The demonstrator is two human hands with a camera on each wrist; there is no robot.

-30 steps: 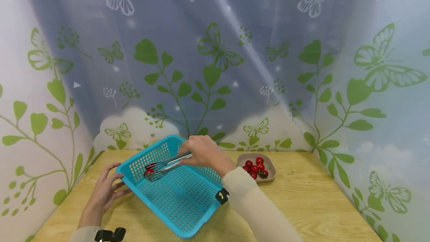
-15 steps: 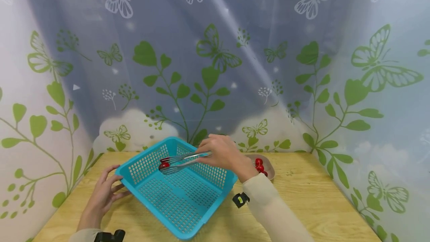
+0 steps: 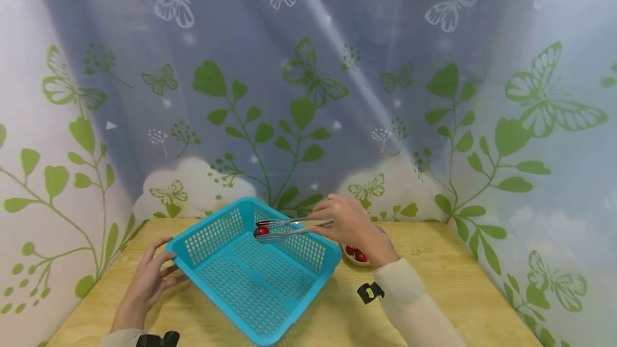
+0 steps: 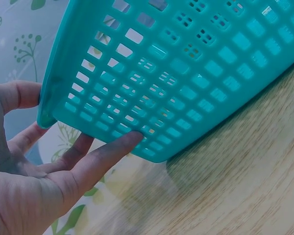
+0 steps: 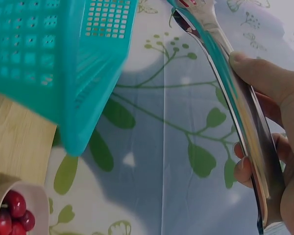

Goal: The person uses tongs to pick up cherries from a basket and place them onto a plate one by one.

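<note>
My right hand point(image 3: 349, 224) grips a pair of metal tongs point(image 3: 294, 234), reaching in from the right over the blue plastic basket point(image 3: 281, 320). A shiny red cherry point(image 3: 261, 232) sits between the tong tips, inside the basket's outline near its back corner. In the right wrist view the tongs point(image 5: 240, 103) run up from the palm, thumb on one arm and fingers on the other. My left hand point(image 3: 144, 280) holds the basket's left corner. The left wrist view shows fingers at the rim and another finger pressed on the perforated outer wall point(image 4: 186, 93).
Behind my right wrist stands a small beige bowl point(image 5: 39, 200) of several cherries point(image 5: 14, 208), partly hidden in the head view. Everything rests on a wooden table point(image 3: 434, 293). A curtain with printed leaves and butterflies point(image 3: 366, 95) closes off the back and sides.
My right hand has moved right with the tongs, carrying the cherry from the basket's left side toward its back corner. My arm now covers more of the bowl. The left hand stays put.
</note>
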